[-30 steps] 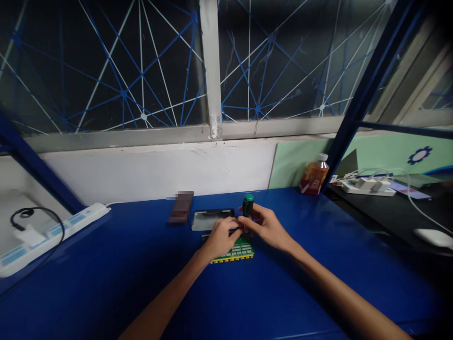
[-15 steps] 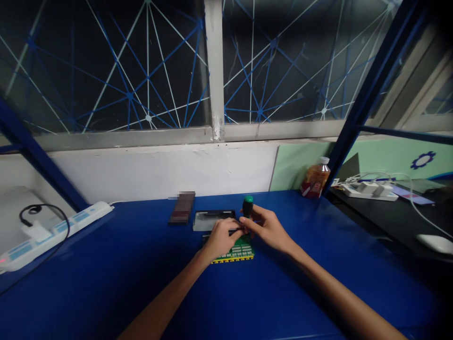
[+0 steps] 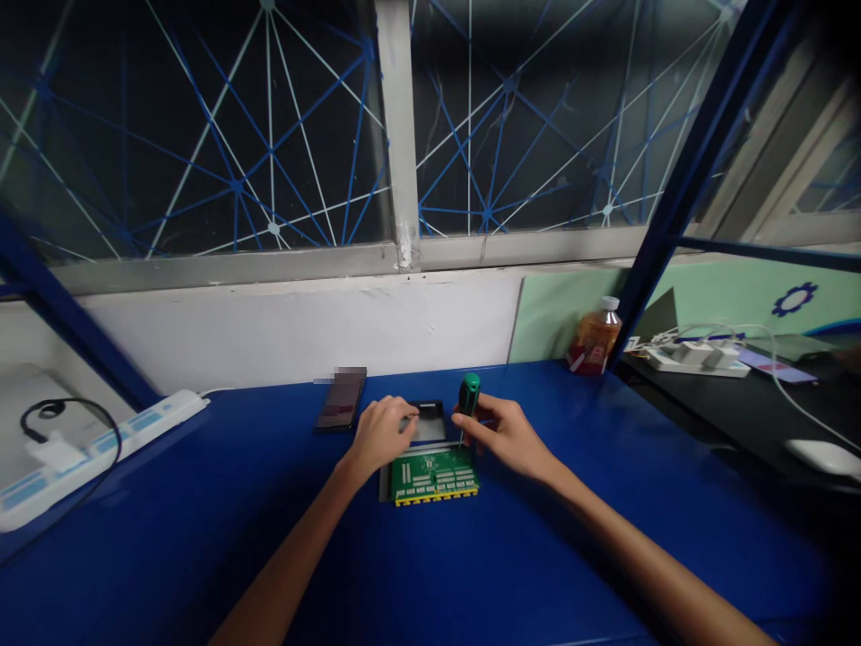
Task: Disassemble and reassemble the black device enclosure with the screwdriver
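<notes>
A green circuit board (image 3: 430,471) with a yellow strip along its front edge lies on the blue table. My right hand (image 3: 494,429) grips a screwdriver (image 3: 470,393) with a green and black handle, held upright, its shaft tip at the board's back right corner. Over the left part of a dark-framed tray (image 3: 431,423) behind the board is my left hand (image 3: 383,432), its fingers bent together; whether it holds anything is hidden. To its left lies a dark phone-like slab (image 3: 342,401).
A white power strip (image 3: 100,458) with a black cable lies at the left. At the back right stands a bottle (image 3: 595,336) by a blue post. Another power strip (image 3: 700,361) and a white mouse (image 3: 824,459) rest on the black surface at the right.
My left hand has moved left, away from the screwdriver and off the board, uncovering more of it. My right hand still holds the screwdriver. The camera view has shifted slightly.
</notes>
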`<state>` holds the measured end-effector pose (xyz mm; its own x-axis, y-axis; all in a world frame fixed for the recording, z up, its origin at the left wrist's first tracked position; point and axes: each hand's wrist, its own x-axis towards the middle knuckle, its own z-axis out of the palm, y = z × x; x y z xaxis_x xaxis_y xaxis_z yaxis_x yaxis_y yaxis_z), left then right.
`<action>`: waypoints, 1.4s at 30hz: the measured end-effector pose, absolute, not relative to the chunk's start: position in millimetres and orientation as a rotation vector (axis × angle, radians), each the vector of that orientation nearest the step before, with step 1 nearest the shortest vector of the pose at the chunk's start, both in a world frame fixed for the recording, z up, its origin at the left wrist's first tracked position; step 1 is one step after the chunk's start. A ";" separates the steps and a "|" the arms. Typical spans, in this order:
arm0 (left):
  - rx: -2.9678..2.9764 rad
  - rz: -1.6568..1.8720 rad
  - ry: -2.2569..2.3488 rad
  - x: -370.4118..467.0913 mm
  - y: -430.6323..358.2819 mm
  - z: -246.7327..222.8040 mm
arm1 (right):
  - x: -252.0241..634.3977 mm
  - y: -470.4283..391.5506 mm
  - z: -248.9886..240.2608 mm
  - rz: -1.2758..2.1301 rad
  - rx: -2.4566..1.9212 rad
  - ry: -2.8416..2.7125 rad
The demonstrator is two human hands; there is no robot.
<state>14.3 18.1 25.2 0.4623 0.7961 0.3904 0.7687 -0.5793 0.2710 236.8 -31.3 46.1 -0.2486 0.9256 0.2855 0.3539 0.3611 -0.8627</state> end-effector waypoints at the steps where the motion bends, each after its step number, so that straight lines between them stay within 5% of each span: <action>1: 2.639 0.729 1.420 9.7 21.9 22.4 | 236.8 -31.5 46.3 0.866 -1.129 -1.786; 20: 2.540 0.426 1.333 26.9 31.3 4.5 | 237.0 -34.3 52.8 0.850 -1.139 -1.814; 31: 2.374 0.867 0.943 29.7 1.6 41.2 | 237.6 -32.9 49.6 0.927 -1.091 -1.744; 42: 2.591 0.373 0.913 34.4 -18.2 33.0 | 238.0 -33.7 49.3 0.854 -1.092 -1.784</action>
<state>34.4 -18.2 33.0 0.7554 0.6434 0.1244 0.5463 -0.7231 0.4226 238.0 -33.7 49.3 -0.2530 0.9161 0.3111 0.3322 0.3843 -0.8614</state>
